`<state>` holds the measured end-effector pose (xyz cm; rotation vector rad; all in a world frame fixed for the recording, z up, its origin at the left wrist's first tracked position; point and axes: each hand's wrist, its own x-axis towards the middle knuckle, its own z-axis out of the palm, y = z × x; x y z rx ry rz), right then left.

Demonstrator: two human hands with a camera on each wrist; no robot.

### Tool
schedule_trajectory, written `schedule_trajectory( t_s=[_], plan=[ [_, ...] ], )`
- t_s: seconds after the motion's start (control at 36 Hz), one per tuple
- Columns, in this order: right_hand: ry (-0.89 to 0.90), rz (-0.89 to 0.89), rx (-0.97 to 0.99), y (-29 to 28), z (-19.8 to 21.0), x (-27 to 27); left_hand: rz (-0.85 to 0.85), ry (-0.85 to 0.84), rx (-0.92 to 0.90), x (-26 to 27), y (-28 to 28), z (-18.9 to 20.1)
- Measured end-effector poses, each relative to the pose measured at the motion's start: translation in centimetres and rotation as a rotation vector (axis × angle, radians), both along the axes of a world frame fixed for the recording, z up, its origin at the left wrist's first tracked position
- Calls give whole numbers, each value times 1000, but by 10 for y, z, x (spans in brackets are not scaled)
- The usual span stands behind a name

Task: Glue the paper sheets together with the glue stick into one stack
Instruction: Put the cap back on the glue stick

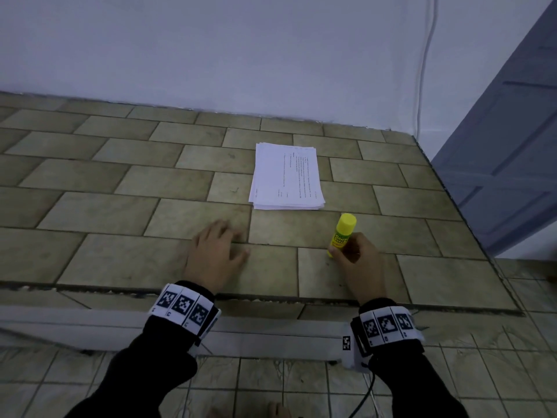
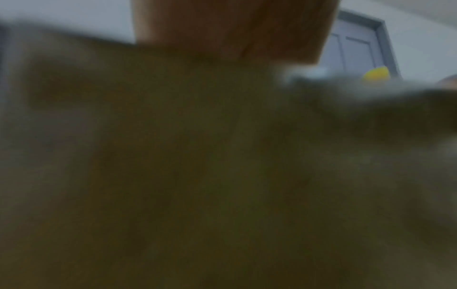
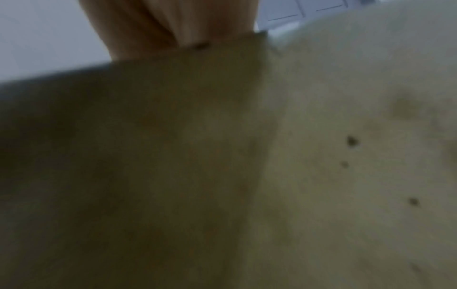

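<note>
A stack of white printed paper sheets [image 1: 286, 176] lies on the tiled ledge [image 1: 120, 182], a little beyond both hands. A yellow glue stick [image 1: 342, 233] with its cap on stands upright just right of and nearer than the stack; it shows as a yellow blur [image 2: 376, 74] in the left wrist view. My right hand [image 1: 352, 257] grips the stick's lower half with thumb and fingers. My left hand [image 1: 217, 251] rests flat on the tiles to the left, fingers spread, holding nothing. Both wrist views are blurred, showing only palm [image 3: 170, 23] and tile.
A white wall [image 1: 241, 49] backs the ledge, with a thin cable [image 1: 422, 70] running down it. A blue-grey door [image 1: 506, 146] stands at the right. The ledge's front edge [image 1: 271, 298] drops to a lower tiled floor under my wrists.
</note>
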<state>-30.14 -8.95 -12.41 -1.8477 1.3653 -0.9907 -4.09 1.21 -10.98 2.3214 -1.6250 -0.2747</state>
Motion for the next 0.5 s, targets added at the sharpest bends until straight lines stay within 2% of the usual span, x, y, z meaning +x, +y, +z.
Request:
schedule_trajectory(
  t_s=[0.14, 0.5],
  plan=[
    [4, -44, -65, 3, -10, 0, -46, -52, -23, 7, -4, -9],
    [91, -47, -127, 7, -11, 2, -51, -30, 2, 11, -2, -21]
  ],
)
